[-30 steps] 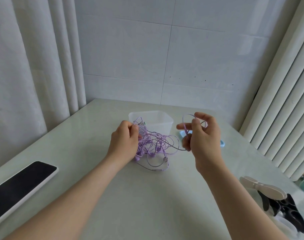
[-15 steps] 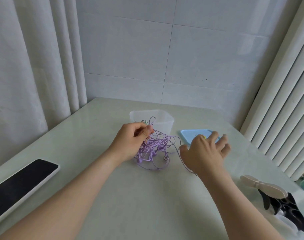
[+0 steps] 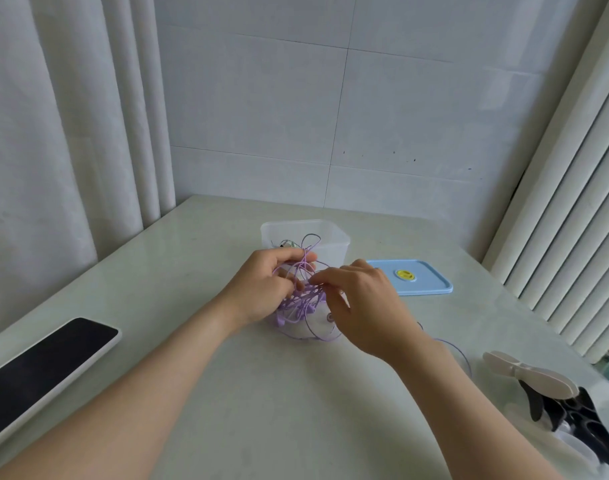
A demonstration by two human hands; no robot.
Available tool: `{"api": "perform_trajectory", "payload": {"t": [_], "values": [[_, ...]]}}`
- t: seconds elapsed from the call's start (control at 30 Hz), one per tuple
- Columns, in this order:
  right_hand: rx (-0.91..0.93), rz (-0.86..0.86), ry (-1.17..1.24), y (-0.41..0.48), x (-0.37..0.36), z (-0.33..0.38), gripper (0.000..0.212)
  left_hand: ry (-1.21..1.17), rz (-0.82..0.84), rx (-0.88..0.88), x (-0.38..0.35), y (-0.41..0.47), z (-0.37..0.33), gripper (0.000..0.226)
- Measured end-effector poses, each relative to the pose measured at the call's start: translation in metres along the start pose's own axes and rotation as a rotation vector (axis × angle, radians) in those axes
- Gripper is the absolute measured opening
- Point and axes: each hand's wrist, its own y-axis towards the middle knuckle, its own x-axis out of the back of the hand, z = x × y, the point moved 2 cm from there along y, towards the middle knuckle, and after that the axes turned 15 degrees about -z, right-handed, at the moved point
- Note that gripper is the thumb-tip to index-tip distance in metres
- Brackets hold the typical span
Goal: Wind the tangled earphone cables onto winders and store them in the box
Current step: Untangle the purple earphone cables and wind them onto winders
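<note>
A tangle of purple earphone cables lies on the pale table in front of a clear plastic box. My left hand grips a bunch of the cables at the top of the tangle, with loops sticking up past its fingers. My right hand is at the tangle's right side, its fingers curled down into the strands. One loose purple strand trails on the table behind my right wrist. The box's blue lid lies flat to the right.
A dark phone in a white case lies at the left table edge. White and black winder-like pieces sit at the right front corner. Curtains hang on the left, and a ribbed white panel stands on the right.
My right hand has come back from the blue lid to the tangle. The strand it drew out now lies on the table. My left hand keeps hold of the bunch.
</note>
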Motion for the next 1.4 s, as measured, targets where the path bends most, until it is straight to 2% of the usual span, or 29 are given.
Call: {"api": "perform_trajectory", "payload": {"t": [0.07, 0.17, 0.23, 0.37, 0.47, 0.57, 0.7, 0.83, 0.97, 1.17, 1.33, 1.4], "values": [[0.006, 0.071, -0.025, -0.001, -0.001, -0.003, 0.039, 0.0, 0.049, -0.039, -0.001, -0.001, 0.0, 0.076], [0.02, 0.149, -0.138, -0.005, -0.002, -0.004, 0.027, 0.013, 0.055, -0.08, -0.001, -0.001, 0.001, 0.077], [-0.016, 0.141, -0.11, -0.005, -0.002, -0.004, 0.02, 0.049, -0.017, -0.119, 0.0, 0.001, 0.005, 0.066], [-0.189, 0.069, 0.1, -0.001, 0.0, -0.007, 0.012, 0.223, -0.282, -0.206, 0.004, 0.005, 0.008, 0.036], [-0.313, 0.037, 0.177, 0.001, 0.005, -0.006, 0.004, 0.182, -0.436, -0.248, 0.009, 0.005, -0.001, 0.017], [-0.401, 0.009, 0.217, 0.003, 0.008, -0.006, 0.003, 0.094, -0.378, -0.419, 0.009, -0.003, -0.019, 0.012], [-0.456, -0.038, 0.218, 0.003, 0.007, -0.009, 0.011, 0.344, -0.238, -0.74, 0.004, -0.016, -0.029, 0.009], [-0.481, -0.048, 0.3, 0.003, 0.008, -0.008, 0.017, 0.498, -0.283, -0.832, -0.005, -0.014, -0.021, 0.014], [-0.524, -0.05, 0.391, 0.005, 0.011, -0.007, 0.019, 0.415, -0.329, -0.744, -0.003, -0.008, -0.015, 0.01], [-0.556, -0.052, 0.38, 0.004, 0.005, -0.016, 0.026, 0.097, -0.472, -0.445, -0.001, -0.006, -0.019, 0.009], [-0.589, -0.044, 0.288, 0.004, -0.002, -0.024, 0.027, -0.479, -0.289, -0.052, -0.015, -0.011, -0.03, 0.015], [-0.588, -0.013, 0.267, 0.003, -0.005, -0.026, 0.026, -0.647, -0.247, 0.045, -0.016, -0.009, -0.032, 0.016]]}}
